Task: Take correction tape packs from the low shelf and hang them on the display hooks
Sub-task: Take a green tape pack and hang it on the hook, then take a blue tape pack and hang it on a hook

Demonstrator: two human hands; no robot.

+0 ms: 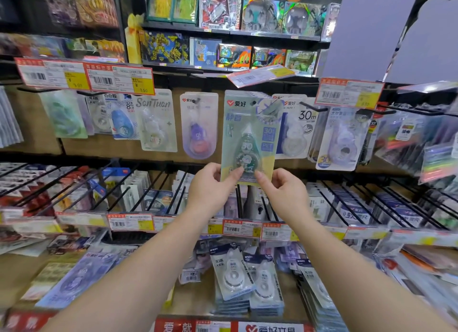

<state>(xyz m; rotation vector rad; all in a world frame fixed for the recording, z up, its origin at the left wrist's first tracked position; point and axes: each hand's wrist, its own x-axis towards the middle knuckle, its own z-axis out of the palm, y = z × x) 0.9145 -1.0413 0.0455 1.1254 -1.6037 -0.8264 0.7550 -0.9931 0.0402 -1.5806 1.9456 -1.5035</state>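
Both forearms reach forward and up, bare, converging at centre frame. Left hand (210, 183) pinches the lower left corner of a green correction tape pack (249, 136), thumb on the front face, fingers curled behind. Right hand (282, 193) pinches the lower right corner the same way, thumb tip on the card edge. Pack is upright, front facing the camera, held up at the level of the top row of display hooks (252, 103). Its hang hole sits at a hook tip; whether the hook has passed through the hole cannot be told.

Neighbours on that row: a purple tape pack (199, 126) just left, a white "30m" pack (297, 131) just right and partly behind the held pack. Red-and-yellow price tags (85, 76) hang above the row at left and right.

Below the hands, a second row of black hooks (158, 188) slopes toward the camera, carrying more carded stationery. Lower still, the low shelf (188, 297) holds loose stacks of white correction tape packs (245, 279), lying flat and overlapping.

Behind and above the display, toy boxes (223, 9) fill upper shelves. Far right edge is blurred; contents there not readable.
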